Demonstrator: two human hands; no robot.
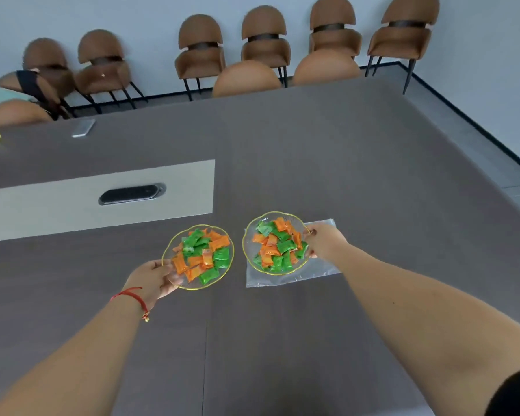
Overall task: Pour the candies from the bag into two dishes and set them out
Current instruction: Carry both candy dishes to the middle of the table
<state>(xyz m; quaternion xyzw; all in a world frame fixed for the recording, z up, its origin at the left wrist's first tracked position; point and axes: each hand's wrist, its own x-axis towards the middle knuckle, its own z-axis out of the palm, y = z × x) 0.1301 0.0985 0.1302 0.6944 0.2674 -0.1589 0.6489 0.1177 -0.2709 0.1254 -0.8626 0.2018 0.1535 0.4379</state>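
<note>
Gripping two gold-rimmed glass dishes by their rims, the left hand (pixel 152 279) is holding the left dish (pixel 197 257) beside the emptied plastic bag (pixel 293 274), the right hand (pixel 323 242) the right dish (pixel 276 243) over it. Pouring looks finished; setting them out likely comes next, calling for level carrying.

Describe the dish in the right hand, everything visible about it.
The right dish is a shallow, round, clear glass-like plate with a thin gold scalloped rim. It holds a loose heap of orange and green wrapped candies. The right hand grips its right edge. It sits over the flat, empty clear plastic bag on the grey table; whether it is resting or lifted is unclear.
</note>
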